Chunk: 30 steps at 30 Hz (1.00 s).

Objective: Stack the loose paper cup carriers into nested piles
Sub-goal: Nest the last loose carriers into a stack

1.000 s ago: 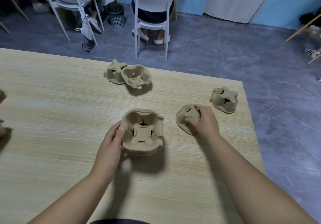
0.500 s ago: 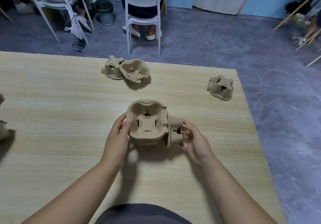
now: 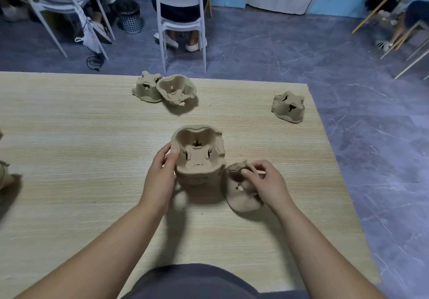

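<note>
While nested pile (image 3: 198, 157) was gripped at left rim by left hand (image 3: 162, 171), openings up, 1 loose carrier (image 3: 241, 196) was pinched by right hand (image 3: 267, 182), tilted, low at counter (image 3: 69, 136), just right of pile. Leftward lift over pile judged needed.

Left arm: bare forearm, in from 7 o'clock, pointing toward 1 o'clock.
Left grip (image 3: 160, 173): thumb over the rim of the nested pile (image 3: 197, 157), fingers curled against its side.
Right arm: bare forearm, in from 5 o'clock, angled toward 11 o'clock.
Right grip (image 3: 267, 182): fingertips pinching a loose carrier (image 3: 241, 196), at 3 o'clock of the left.
</note>
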Tool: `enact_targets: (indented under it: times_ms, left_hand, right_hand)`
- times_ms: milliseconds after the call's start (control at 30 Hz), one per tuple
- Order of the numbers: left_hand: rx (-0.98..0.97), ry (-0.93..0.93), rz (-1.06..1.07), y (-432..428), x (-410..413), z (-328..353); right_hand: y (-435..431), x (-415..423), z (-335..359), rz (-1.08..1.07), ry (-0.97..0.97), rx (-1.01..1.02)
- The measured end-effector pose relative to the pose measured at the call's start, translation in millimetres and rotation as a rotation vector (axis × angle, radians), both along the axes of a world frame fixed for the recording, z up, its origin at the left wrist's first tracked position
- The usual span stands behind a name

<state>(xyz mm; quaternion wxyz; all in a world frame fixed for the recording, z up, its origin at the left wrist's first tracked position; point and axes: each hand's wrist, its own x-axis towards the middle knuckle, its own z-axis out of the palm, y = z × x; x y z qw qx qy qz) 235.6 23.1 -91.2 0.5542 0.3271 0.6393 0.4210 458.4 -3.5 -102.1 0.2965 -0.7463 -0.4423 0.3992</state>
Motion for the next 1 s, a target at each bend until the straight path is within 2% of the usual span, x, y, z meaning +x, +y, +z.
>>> enact_targets:
  times_ms: [133,233,333,400,500,667,800,1000]
  left_hand:
    - [0.002,-0.011,-0.011,0,-1,2]
    - [0.011,-0.024,-0.015,-1,-1,5]
    - [0.008,-0.032,-0.012,-1,-1,6]
    - [0.003,-0.022,-0.013,0,-1,6]
    - [0.007,-0.032,-0.023,0,-1,7]
    - [0.005,-0.054,-0.03,0,-2,13]
    - [-0.007,-0.068,-0.028,0,-3,14]
    - [0.017,-0.069,-0.033,-1,-2,19]
  right_hand:
    - [-4,12,3,-0.035,-0.156,0.061]
    - [-2,22,8,-0.155,-0.13,0.083]
    - [5,33,23,-0.318,0.038,0.157]
    - [10,33,37,-0.376,0.254,0.205]
    - [19,22,56,-0.336,0.525,0.244]
    - [29,-19,68,-0.242,0.685,0.178]
    - [28,-42,62,-0.213,0.663,0.131]
    - [28,-49,62,-0.022,0.421,0.15]
